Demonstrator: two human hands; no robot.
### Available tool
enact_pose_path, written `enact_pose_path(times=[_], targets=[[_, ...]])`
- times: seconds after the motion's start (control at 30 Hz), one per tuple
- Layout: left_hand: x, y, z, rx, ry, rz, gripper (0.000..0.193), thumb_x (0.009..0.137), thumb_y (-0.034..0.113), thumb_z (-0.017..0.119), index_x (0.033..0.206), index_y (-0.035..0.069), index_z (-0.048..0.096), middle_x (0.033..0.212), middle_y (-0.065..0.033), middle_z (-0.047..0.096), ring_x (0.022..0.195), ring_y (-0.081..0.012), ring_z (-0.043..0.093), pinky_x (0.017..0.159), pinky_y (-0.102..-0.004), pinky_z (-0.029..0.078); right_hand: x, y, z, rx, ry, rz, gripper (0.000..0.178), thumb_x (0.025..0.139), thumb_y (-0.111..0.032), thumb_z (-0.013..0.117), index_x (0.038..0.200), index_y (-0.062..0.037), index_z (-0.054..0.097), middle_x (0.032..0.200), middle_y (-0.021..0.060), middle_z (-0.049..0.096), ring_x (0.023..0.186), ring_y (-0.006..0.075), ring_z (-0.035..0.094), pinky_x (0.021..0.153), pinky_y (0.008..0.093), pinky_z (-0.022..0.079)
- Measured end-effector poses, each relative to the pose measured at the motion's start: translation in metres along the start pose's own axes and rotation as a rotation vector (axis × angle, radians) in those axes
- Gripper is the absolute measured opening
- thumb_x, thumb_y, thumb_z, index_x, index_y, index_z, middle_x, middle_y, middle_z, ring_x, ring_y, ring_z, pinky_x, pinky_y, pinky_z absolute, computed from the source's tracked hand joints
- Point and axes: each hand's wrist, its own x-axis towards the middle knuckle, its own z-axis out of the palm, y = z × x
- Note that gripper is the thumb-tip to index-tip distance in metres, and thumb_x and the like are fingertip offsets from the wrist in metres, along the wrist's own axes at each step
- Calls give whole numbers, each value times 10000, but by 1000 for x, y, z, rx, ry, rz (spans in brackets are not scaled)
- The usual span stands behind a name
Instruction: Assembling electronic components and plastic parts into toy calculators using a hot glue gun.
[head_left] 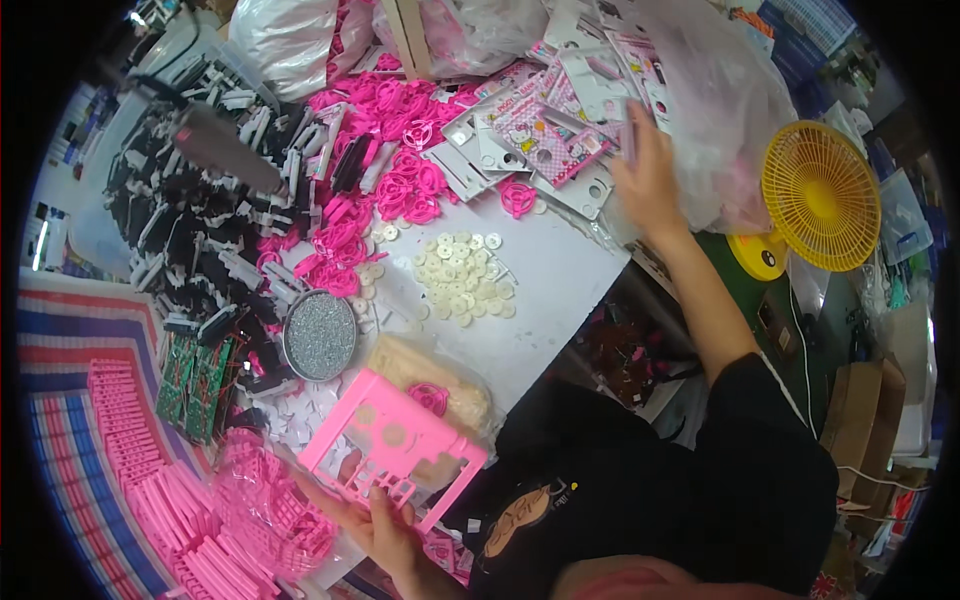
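My left hand [385, 530] grips a pink plastic casing [400, 440] by its lower edge; the casing has round holes and slots and is tilted over the front of the table. My right hand [648, 175] reaches to the far right, its fingers closed on a thin greyish flat piece [628, 135] whose kind I cannot make out. That hand is beside a heap of printed and silver panels [560, 145]. Behind the casing lies a yellowish bag [440, 370] with a pink ring-shaped part [428, 400] on it.
Pink ring parts [405, 185] and white discs [465, 280] lie on the white table [560, 260]. A bowl of small metal pieces [320, 335], black-and-grey parts [190, 190] and green circuit boards [195, 385] are at left. A yellow fan [822, 195] stands right; a dark tool [225, 145] hangs upper left.
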Motion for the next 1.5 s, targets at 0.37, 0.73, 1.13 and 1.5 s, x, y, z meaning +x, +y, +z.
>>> enact_pose_path(times=[0.37, 0.73, 1.13, 1.5], targets=[[24, -24, 39, -609, -90, -441, 706, 993, 260, 617, 1600, 143, 277, 1382, -132, 537, 1091, -235, 634, 882, -389, 568, -83, -178, 2, 574, -451, -983, 501, 718, -249, 817, 1195, -165, 687, 1251, 93, 637, 1110, 345, 592, 933, 488, 462], [14, -20, -4, -140, -18, -150, 611, 992, 60, 548, 1546, 19, 291, 1425, -172, 509, 1281, -265, 538, 1070, -417, 446, -140, -226, 73, 1409, -1188, 545, 769, 899, -157, 759, 1523, -18, 332, 1343, 128, 571, 1212, 159, 573, 992, 295, 493], [14, -26, -9, 423, 178, 312, 1098, 714, -38, 754, 1619, 10, 133, 1283, -87, 441, 820, -111, 470, 704, -230, 441, -149, -261, 62, 1364, -1091, 153, 628, 947, -158, 705, 1464, 11, 390, 1323, 86, 531, 1213, 146, 516, 1042, 314, 421], [17, -30, -2, 199, 60, 202, 1024, 772, -54, 641, 1630, 30, 89, 1007, 2, 469, 777, -76, 438, 722, -215, 406, -142, -248, 66, 1533, -1269, 155, 598, 974, -208, 704, 1442, 4, 397, 1269, 93, 562, 1136, 130, 575, 946, 297, 486]])
